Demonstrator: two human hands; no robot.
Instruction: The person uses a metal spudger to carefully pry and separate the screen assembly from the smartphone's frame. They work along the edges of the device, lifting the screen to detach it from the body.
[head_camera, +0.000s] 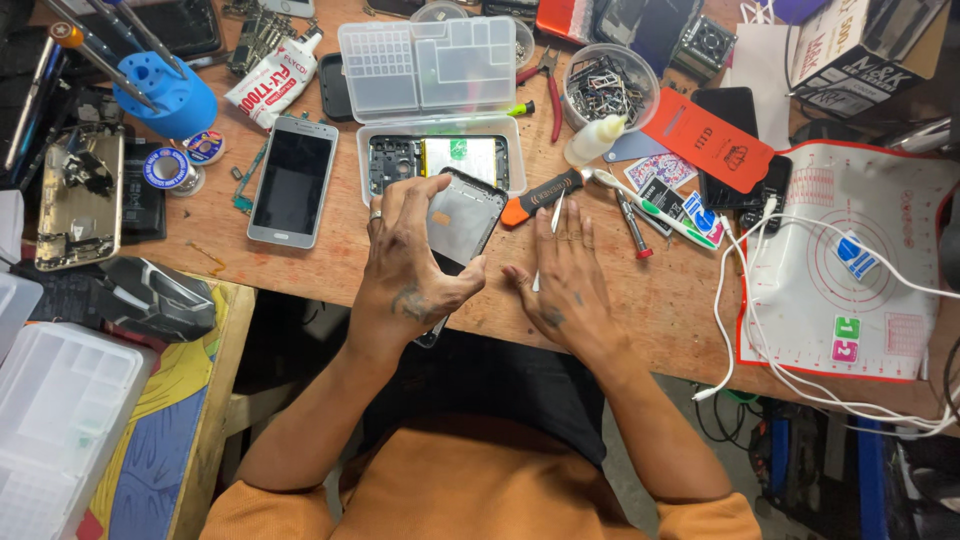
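My left hand (405, 265) grips a grey phone part (462, 217), tilted on edge above the near side of the wooden table (330, 275). My right hand (560, 270) lies flat on the table with its fingers spread, resting over thin metal tweezers (556, 215). Just beyond its fingertips lies an orange-handled tool (540, 196). Behind the phone part sits an open clear plastic case (440, 135) with an opened phone body (440, 160) in its lower half.
A silver phone (291, 180) lies face up at the left. A blue tool stand (165, 95), a glue tube (272, 80) and solder reels stand at the far left. A bowl of small metal parts (605, 85), screwdrivers, a white cable (760, 300) and a white mat (860, 260) are at the right.
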